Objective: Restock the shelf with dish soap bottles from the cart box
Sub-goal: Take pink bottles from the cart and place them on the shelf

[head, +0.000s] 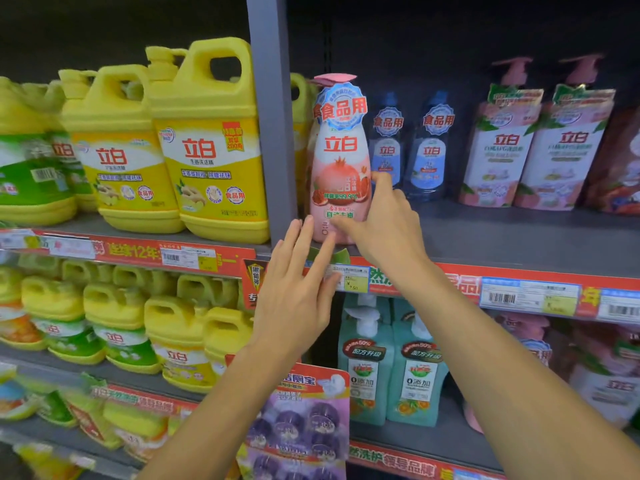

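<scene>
Setting a pink pomegranate bottle (341,161) at the shelf (485,237) front edge, just right of the grey upright (270,116). Right hand (384,220) fingers wrap its lower body; left hand (298,285) is flat and open, fingertips touching the base. Risk: tall narrow bottle near the lip may tip forward if released off-balance. Bottle stands upright, label facing out, pink cap on top.
</scene>
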`<action>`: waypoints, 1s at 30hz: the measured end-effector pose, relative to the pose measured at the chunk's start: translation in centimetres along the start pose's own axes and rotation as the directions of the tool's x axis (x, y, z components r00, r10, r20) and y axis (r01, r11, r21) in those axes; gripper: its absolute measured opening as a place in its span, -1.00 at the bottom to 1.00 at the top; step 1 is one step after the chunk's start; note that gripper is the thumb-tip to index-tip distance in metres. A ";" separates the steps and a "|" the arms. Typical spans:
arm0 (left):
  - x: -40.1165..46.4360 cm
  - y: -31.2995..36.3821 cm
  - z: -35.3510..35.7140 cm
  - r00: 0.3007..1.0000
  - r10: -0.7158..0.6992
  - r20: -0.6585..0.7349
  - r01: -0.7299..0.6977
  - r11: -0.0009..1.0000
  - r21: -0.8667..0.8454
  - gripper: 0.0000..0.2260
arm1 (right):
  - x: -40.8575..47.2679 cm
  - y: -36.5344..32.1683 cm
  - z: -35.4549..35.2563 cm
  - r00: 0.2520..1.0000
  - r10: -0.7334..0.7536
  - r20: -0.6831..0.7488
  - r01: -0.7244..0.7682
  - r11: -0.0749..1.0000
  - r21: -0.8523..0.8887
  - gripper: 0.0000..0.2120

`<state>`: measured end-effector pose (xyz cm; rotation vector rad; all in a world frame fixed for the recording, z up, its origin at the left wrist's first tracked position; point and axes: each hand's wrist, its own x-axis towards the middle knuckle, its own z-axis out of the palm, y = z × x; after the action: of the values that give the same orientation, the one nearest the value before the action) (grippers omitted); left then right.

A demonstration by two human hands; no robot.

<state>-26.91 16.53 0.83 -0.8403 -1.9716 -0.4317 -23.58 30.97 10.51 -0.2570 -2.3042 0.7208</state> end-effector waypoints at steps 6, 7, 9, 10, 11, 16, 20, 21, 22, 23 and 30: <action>0.0 0.2 0.4 0.999 -0.021 -0.025 0.021 0.999 -0.038 -0.54 | -0.1 -0.7 0.6 1.000 -0.017 -0.005 0.018 1.000 0.020 -0.31; 0.0 0.3 0.4 0.999 -0.027 -0.026 0.026 0.999 -0.043 -0.54 | 0.0 -0.9 0.7 1.000 -0.015 -0.001 0.015 1.000 0.028 -0.32; 0.1 0.5 0.4 0.999 -0.028 -0.020 0.027 0.998 -0.050 -0.54 | 0.2 -1.1 0.6 1.000 0.009 0.010 -0.009 0.999 0.037 -0.33; 0.1 0.5 0.4 1.000 -0.025 -0.017 0.025 0.998 -0.049 -0.54 | 0.2 -1.2 0.6 1.000 0.022 0.013 -0.023 0.999 0.041 -0.33; 0.2 0.5 0.3 1.000 -0.023 -0.015 0.022 0.999 -0.048 -0.54 | 0.2 -1.3 0.4 0.999 0.030 0.015 -0.031 0.999 0.037 -0.32; -0.2 0.2 0.2 1.000 -0.008 0.003 0.008 0.998 -0.056 -0.51 | -2.0 -0.7 -0.8 0.993 -0.055 0.108 0.071 0.987 -0.144 -0.47; 0.2 0.0 0.2 1.000 -0.005 -0.028 0.003 0.998 -0.055 -0.53 | -4.8 1.2 -1.4 0.988 -0.117 0.100 0.150 0.879 -0.452 -0.52; 0.4 0.1 0.3 0.999 -0.009 -0.037 0.007 0.999 -0.049 -0.54 | -5.4 1.7 -1.3 0.987 -0.119 0.109 0.158 0.850 -0.503 -0.49; 0.4 0.2 0.3 0.999 -0.015 -0.044 0.014 0.999 -0.043 -0.55 | -5.8 2.3 -1.0 0.985 -0.133 0.114 0.174 0.812 -0.557 -0.47; 0.3 0.3 0.3 0.999 -0.024 -0.044 0.022 0.999 -0.040 -0.55 | -6.3 2.9 -0.7 0.982 -0.161 0.101 0.190 0.775 -0.603 -0.46; 0.2 1.1 -1.3 0.989 -0.065 0.133 0.076 0.994 -0.080 -0.44 | -7.5 3.9 0.7 0.981 -0.192 0.014 0.150 0.716 -0.681 -0.45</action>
<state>-25.41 16.63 1.61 -0.8732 -2.1214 -0.5169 -18.61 31.16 3.64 -0.3786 -2.4068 -0.2661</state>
